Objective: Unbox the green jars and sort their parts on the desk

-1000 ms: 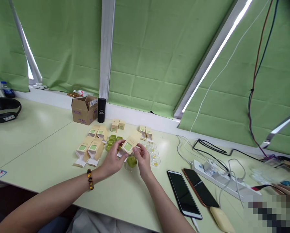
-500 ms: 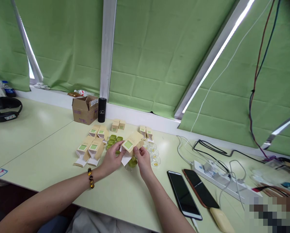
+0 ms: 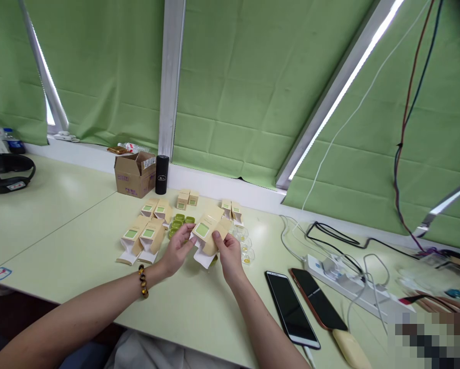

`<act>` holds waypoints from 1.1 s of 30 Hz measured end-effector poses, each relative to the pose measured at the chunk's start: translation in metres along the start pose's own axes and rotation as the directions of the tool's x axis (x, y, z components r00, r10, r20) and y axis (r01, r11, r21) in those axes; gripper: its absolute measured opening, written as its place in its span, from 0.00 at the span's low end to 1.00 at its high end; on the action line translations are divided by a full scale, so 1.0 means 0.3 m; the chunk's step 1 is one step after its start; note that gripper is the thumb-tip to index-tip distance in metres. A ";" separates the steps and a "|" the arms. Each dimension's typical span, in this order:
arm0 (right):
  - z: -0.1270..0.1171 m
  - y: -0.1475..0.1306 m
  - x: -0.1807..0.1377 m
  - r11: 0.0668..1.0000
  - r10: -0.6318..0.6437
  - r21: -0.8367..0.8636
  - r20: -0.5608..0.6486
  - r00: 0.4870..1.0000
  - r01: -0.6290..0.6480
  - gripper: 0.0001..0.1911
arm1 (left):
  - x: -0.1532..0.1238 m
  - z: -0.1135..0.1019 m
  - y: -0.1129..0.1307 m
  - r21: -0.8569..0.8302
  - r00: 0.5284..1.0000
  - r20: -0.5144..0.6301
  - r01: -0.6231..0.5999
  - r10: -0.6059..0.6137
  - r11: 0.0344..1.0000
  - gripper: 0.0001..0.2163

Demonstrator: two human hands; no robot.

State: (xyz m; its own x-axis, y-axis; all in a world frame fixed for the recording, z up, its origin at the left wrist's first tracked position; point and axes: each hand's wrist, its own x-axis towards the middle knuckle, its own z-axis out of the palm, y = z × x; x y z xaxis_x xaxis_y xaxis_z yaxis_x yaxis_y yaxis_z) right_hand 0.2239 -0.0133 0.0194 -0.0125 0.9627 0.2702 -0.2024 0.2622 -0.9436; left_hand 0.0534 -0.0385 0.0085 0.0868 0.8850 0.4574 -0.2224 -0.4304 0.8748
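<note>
Between my hands is a small beige cardboard box (image 3: 211, 225) with a green square on its face and its white-lined flap hanging open. My right hand (image 3: 230, 254) pinches its right side, thumb on the front. My left hand (image 3: 179, 251) holds its left edge with thumb and fingers. Just behind it, partly covered, stand several green cups (image 3: 179, 221). Clear cups (image 3: 245, 246) with yellow bits in them sit to the right. A sliver of green shows under the held box, mostly hidden. Similar beige boxes (image 3: 148, 236) with open flaps lie to the left.
More small boxes (image 3: 187, 199) stand at the back, and others (image 3: 232, 210) behind the clear cups. A brown carton (image 3: 135, 174) and a black cylinder (image 3: 161, 174) are by the wall. On the right lie two phones (image 3: 293, 309), a power strip (image 3: 345, 282) and cables.
My right hand has shifted its grip, and the box has turned slightly, so more of its side and white flap shows. The green cup beneath is now mostly covered.
</note>
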 end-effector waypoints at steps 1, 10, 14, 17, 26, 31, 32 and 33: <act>0.001 -0.002 -0.001 1.000 0.006 0.010 -0.006 1.000 -0.006 0.29 | 0.002 -0.002 0.002 -0.020 1.000 0.009 0.005 -0.005 1.000 0.19; -0.003 -0.002 -0.009 0.997 0.039 0.063 -0.068 0.997 -0.035 0.24 | 0.004 0.008 0.040 0.069 0.999 0.040 -0.008 0.006 0.998 0.17; 0.005 -0.001 -0.016 1.000 -0.003 0.022 -0.054 0.999 0.005 0.25 | 0.013 -0.008 0.026 0.160 1.000 -0.008 -0.007 0.008 0.987 0.16; 0.010 -0.009 -0.026 0.998 -0.059 0.001 -0.030 0.998 0.059 0.24 | 0.019 -0.013 0.023 0.134 0.999 -0.039 -0.007 0.013 0.991 0.15; -0.001 -0.025 -0.047 0.900 -0.381 -0.249 -0.049 0.923 0.358 0.23 | 0.040 -0.060 0.029 0.465 0.866 -0.075 -0.409 0.495 0.785 0.07; -0.014 -0.008 -0.032 0.887 -0.369 -0.332 -0.092 0.925 0.321 0.25 | 0.044 -0.097 0.040 0.652 0.815 0.155 -0.509 0.558 0.562 0.08; -0.018 -0.004 -0.028 0.875 -0.391 -0.345 -0.089 0.916 0.340 0.24 | 0.042 -0.102 0.043 0.669 0.820 0.181 -0.508 0.543 0.543 0.08; -0.022 -0.001 -0.025 0.861 -0.417 -0.356 -0.080 0.906 0.365 0.24 | 0.040 -0.107 0.045 0.685 0.822 0.202 -0.507 0.532 0.524 0.08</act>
State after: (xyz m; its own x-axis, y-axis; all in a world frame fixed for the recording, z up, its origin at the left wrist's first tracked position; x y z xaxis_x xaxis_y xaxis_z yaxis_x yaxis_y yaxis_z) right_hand 0.2305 -0.0201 0.0163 0.1511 0.7679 0.6225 0.1696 0.6003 -0.7816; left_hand 0.0204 -0.0280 0.0205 0.1490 0.4631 0.8737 0.5045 -0.7955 0.3357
